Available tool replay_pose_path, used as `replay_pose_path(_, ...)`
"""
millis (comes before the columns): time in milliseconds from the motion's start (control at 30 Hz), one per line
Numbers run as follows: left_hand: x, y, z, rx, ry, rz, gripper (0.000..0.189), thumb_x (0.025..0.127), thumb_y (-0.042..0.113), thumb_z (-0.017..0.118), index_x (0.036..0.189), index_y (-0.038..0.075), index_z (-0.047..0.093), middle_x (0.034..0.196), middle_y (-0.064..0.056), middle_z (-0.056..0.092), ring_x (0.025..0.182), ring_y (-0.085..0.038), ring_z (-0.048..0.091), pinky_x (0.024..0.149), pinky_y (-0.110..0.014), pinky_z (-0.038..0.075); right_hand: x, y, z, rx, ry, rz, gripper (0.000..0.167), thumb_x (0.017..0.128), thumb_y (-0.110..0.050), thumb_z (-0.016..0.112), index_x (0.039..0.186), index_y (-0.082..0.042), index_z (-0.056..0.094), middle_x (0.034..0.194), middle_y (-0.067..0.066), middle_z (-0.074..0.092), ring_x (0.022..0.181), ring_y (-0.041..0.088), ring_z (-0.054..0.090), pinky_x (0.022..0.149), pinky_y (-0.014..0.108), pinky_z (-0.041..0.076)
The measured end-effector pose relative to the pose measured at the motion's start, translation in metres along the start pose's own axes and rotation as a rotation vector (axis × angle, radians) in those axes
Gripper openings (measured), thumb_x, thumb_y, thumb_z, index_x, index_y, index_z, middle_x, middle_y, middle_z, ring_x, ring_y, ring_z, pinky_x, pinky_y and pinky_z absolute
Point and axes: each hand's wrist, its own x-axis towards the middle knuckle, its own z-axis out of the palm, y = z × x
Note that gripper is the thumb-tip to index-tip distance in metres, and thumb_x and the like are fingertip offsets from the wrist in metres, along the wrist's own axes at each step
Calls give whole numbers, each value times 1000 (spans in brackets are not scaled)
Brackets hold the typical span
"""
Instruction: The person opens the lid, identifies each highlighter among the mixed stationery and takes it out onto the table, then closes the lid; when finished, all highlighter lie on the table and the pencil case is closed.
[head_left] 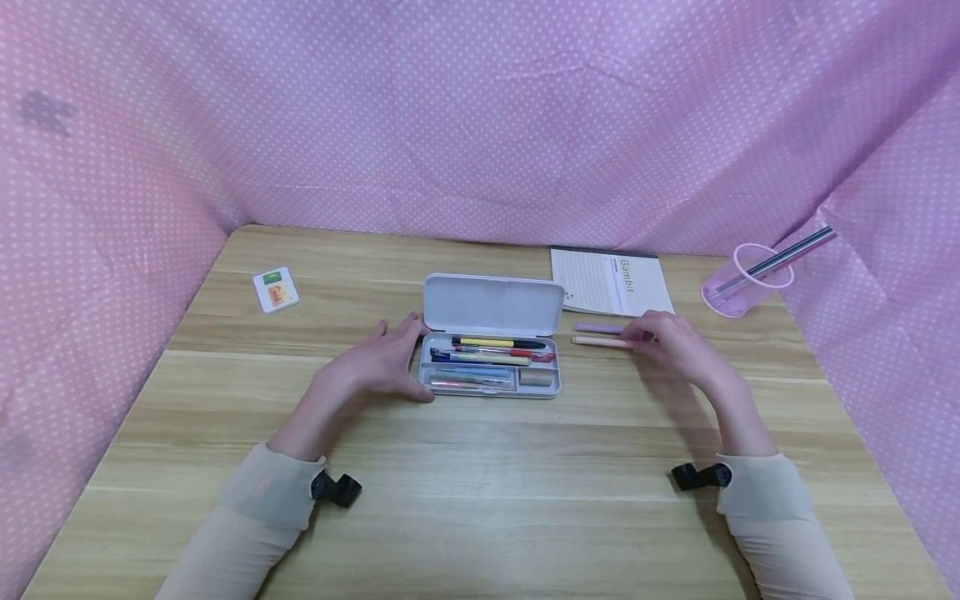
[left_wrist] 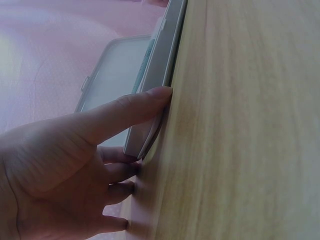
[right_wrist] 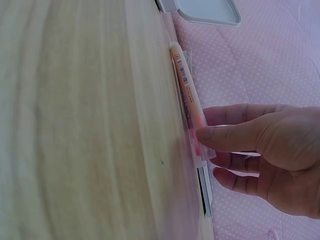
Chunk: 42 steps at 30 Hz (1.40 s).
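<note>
A white pencil case [head_left: 490,397] lies with its lid [head_left: 493,304] raised, holding several pens and a small grey block [head_left: 536,377] in its compartments. My left hand [head_left: 378,358] holds the case's left end, the thumb at its front corner and fingers around the far side; in the left wrist view that thumb [left_wrist: 135,111] presses the edge. Right of the case, my right hand [head_left: 678,350] pinches the end of a pale peach highlighter [right_wrist: 189,82] between thumb and fingers. Just behind that lies a purple pen [head_left: 597,328], its right end near the fingers.
Behind the right hand lies a Gambit notepad [head_left: 607,279]. A pink mesh pen cup [head_left: 738,287] with dark striped pencils [head_left: 791,252] stands at the far right. One white card [head_left: 276,289] with green and orange pictures lies at the back left. Pink dotted cloth [head_left: 465,125] surrounds the table.
</note>
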Motion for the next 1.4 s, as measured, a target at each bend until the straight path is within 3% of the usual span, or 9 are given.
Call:
replay_pose_path(467,0,0,0,-5,-9,-8,101,75,45,88,151,10,31,172,-26,11,162,-38,7,131,-62,-1,0,0,0,-9,2,6,13,88,-1,75,99,-7,78,88,5,74,83,21,68,77,42,57)
replay_pose_path(733,-1,0,0,-10,4,0,101,75,43,89,151,9,32,171,-26,13,162,-38,7,131,-63,-1,1,2,3,-15,32,-31,14,86,1,77,97,-7,79,86,5,75,82,24,69,76,43,57)
replay_pose_path(1033,0,0,1,-19,2,-1,99,76,42,88,151,10,32,172,-23,15,163,-37,6,132,-62,-2,1,1,2,-22,-4,6,13,87,-2,77,99,-7,79,87,5,74,82,21,66,76,41,55)
replay_pose_path(1400,0,1,1,-11,11,4,99,75,43,88,149,9,33,171,-25,17,162,-38,9,131,-63,0,0,2,1,-8,16,4,14,87,-2,78,100,-8,79,87,5,74,81,21,67,74,38,56)
